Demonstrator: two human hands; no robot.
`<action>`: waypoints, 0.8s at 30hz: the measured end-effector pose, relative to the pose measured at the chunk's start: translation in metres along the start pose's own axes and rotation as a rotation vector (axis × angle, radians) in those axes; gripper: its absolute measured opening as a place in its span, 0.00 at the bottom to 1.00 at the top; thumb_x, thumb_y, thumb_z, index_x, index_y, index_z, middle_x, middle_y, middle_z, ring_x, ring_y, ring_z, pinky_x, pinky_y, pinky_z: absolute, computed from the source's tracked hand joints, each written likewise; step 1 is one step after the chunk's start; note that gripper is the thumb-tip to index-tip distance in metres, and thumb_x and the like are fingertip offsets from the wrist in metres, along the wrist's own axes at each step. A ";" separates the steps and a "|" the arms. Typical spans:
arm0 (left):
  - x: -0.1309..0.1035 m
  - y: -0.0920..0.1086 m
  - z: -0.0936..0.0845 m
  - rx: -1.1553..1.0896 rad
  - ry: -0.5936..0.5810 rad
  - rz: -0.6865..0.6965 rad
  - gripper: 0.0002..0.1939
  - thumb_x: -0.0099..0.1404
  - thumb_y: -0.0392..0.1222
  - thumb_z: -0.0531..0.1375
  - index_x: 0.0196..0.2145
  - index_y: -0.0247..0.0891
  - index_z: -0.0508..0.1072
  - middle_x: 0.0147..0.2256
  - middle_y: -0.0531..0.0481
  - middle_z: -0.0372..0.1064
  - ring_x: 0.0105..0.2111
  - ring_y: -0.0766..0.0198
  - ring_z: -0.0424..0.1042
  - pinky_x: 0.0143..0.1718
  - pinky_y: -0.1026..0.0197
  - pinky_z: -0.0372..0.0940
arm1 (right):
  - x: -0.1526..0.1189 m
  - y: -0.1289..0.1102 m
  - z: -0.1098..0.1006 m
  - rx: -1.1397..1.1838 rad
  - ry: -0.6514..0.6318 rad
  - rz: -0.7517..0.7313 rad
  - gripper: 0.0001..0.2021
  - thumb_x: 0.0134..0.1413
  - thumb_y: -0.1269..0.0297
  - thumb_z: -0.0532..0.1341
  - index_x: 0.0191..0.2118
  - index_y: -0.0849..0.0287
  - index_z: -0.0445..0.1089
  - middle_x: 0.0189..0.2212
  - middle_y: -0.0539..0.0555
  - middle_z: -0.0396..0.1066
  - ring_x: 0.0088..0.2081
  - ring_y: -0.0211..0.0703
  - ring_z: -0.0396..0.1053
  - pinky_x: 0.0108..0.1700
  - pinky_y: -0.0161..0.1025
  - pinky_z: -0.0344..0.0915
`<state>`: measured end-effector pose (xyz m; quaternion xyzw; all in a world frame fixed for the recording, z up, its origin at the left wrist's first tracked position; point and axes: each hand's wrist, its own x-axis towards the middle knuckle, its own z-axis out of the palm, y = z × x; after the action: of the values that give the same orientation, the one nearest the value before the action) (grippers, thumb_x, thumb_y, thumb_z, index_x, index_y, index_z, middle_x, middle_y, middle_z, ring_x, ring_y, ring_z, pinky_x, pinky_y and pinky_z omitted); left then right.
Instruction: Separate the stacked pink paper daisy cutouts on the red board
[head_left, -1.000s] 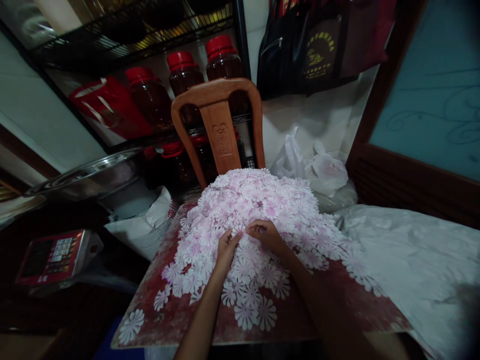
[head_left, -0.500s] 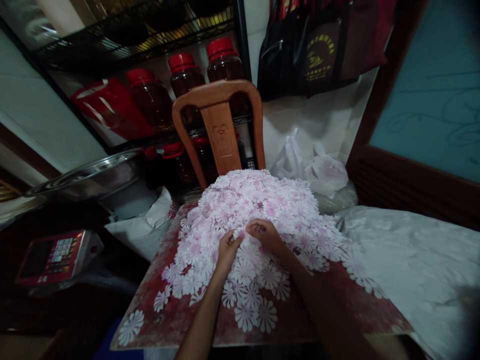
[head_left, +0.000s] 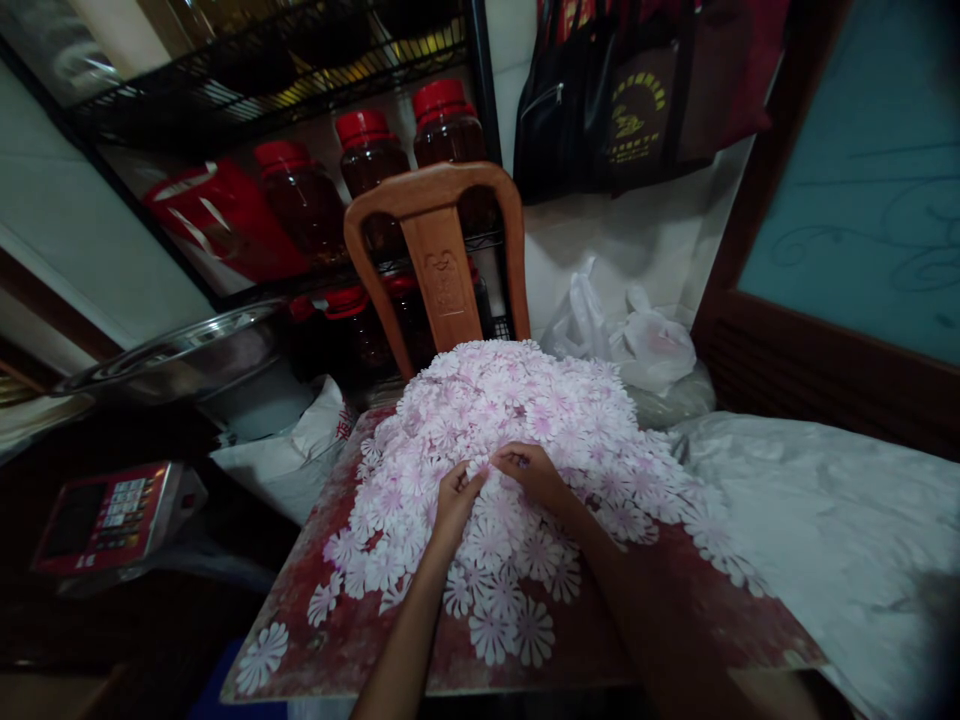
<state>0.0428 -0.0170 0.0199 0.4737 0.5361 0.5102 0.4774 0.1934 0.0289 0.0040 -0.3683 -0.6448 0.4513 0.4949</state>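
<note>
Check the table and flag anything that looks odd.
One white flower lies alone at the near left corner of the red table, apart from the flower heap; the table's left edge looks scuffed.

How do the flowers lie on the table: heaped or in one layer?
Mostly heaped: the flowers overlap in a mound on the red table, though one flower lies apart at the near left corner.

Worn red table under a heap of flowers.
The white-and-pink heap stands highest toward twelve o'clock, thins out at three o'clock and ends at six in overlapping flowers. One loose flower lies well apart near the corner at eight o'clock, bare red around it.
</note>
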 end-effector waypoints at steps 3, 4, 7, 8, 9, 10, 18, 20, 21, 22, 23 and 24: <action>0.000 0.000 0.000 -0.006 -0.001 0.009 0.22 0.48 0.55 0.62 0.31 0.32 0.68 0.20 0.57 0.55 0.21 0.80 0.50 0.23 0.74 0.46 | 0.000 -0.002 -0.001 0.005 -0.009 -0.001 0.12 0.48 0.58 0.60 0.32 0.63 0.73 0.26 0.51 0.69 0.28 0.34 0.61 0.32 0.30 0.56; 0.000 0.000 0.000 -0.009 -0.002 0.011 0.22 0.48 0.55 0.62 0.31 0.32 0.67 0.21 0.57 0.55 0.22 0.80 0.50 0.24 0.74 0.45 | 0.000 -0.003 -0.002 0.008 -0.007 -0.002 0.12 0.48 0.58 0.60 0.32 0.63 0.73 0.26 0.51 0.69 0.28 0.34 0.61 0.32 0.30 0.57; 0.000 -0.001 0.000 -0.016 -0.003 0.008 0.22 0.48 0.55 0.62 0.29 0.32 0.66 0.21 0.57 0.55 0.21 0.80 0.49 0.23 0.74 0.44 | 0.000 -0.005 -0.003 0.017 -0.001 -0.005 0.13 0.48 0.57 0.60 0.31 0.63 0.73 0.26 0.51 0.69 0.28 0.34 0.62 0.32 0.30 0.57; 0.000 -0.001 0.000 -0.017 -0.004 0.006 0.22 0.48 0.56 0.61 0.29 0.33 0.65 0.21 0.57 0.55 0.21 0.80 0.49 0.23 0.74 0.44 | 0.000 -0.006 -0.003 0.022 0.001 -0.005 0.13 0.49 0.57 0.60 0.31 0.63 0.73 0.26 0.51 0.69 0.28 0.34 0.62 0.32 0.30 0.57; 0.000 -0.002 0.000 -0.019 -0.006 0.003 0.22 0.48 0.56 0.61 0.28 0.33 0.64 0.21 0.57 0.55 0.21 0.80 0.48 0.23 0.74 0.44 | 0.000 -0.007 -0.003 0.026 0.001 -0.005 0.14 0.49 0.56 0.59 0.31 0.64 0.72 0.26 0.51 0.68 0.28 0.34 0.62 0.32 0.30 0.57; 0.000 -0.002 0.000 -0.020 -0.008 0.000 0.22 0.48 0.56 0.61 0.28 0.33 0.64 0.21 0.57 0.54 0.21 0.80 0.48 0.23 0.74 0.43 | 0.000 -0.007 -0.003 0.030 0.001 -0.005 0.14 0.49 0.56 0.59 0.31 0.64 0.72 0.26 0.51 0.68 0.28 0.34 0.62 0.32 0.30 0.58; -0.003 0.005 0.003 -0.007 0.013 0.008 0.24 0.47 0.57 0.61 0.22 0.33 0.57 0.18 0.59 0.45 0.20 0.80 0.44 0.21 0.73 0.42 | 0.000 -0.008 -0.003 0.042 0.005 0.001 0.14 0.48 0.56 0.60 0.31 0.64 0.73 0.28 0.52 0.70 0.30 0.36 0.64 0.34 0.31 0.59; -0.004 0.007 0.004 0.003 0.011 0.017 0.24 0.47 0.57 0.61 0.21 0.33 0.56 0.18 0.59 0.44 0.20 0.81 0.44 0.21 0.73 0.41 | 0.000 -0.008 -0.002 0.041 0.006 0.004 0.14 0.49 0.55 0.59 0.32 0.63 0.73 0.28 0.52 0.70 0.31 0.36 0.65 0.34 0.31 0.59; -0.004 0.007 0.004 0.008 0.009 0.022 0.24 0.47 0.56 0.61 0.21 0.33 0.56 0.17 0.59 0.43 0.20 0.81 0.44 0.21 0.73 0.41 | -0.001 -0.008 -0.002 0.039 0.008 0.007 0.15 0.49 0.55 0.59 0.32 0.63 0.73 0.29 0.52 0.71 0.31 0.36 0.64 0.34 0.31 0.59; -0.004 0.007 0.004 0.014 0.006 0.028 0.24 0.48 0.56 0.61 0.21 0.33 0.56 0.17 0.59 0.42 0.20 0.81 0.43 0.21 0.73 0.41 | -0.001 -0.008 -0.002 0.036 0.010 0.011 0.15 0.48 0.55 0.60 0.33 0.63 0.74 0.29 0.52 0.70 0.31 0.36 0.64 0.34 0.31 0.59; -0.004 0.007 0.004 0.019 0.003 0.033 0.23 0.48 0.56 0.61 0.21 0.33 0.56 0.17 0.59 0.42 0.19 0.81 0.43 0.21 0.73 0.40 | -0.001 -0.008 -0.001 0.033 0.014 0.016 0.15 0.48 0.55 0.60 0.34 0.63 0.74 0.28 0.52 0.70 0.30 0.35 0.63 0.33 0.31 0.59; -0.004 0.007 0.004 0.025 0.000 0.038 0.23 0.48 0.55 0.61 0.21 0.33 0.56 0.17 0.59 0.41 0.19 0.81 0.43 0.21 0.73 0.40 | -0.001 -0.007 -0.001 0.029 0.019 0.022 0.16 0.47 0.54 0.61 0.34 0.63 0.74 0.27 0.52 0.70 0.29 0.34 0.62 0.32 0.31 0.58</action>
<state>0.0474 -0.0205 0.0270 0.4896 0.5333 0.5126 0.4617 0.1942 0.0261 0.0103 -0.3723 -0.6296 0.4623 0.5012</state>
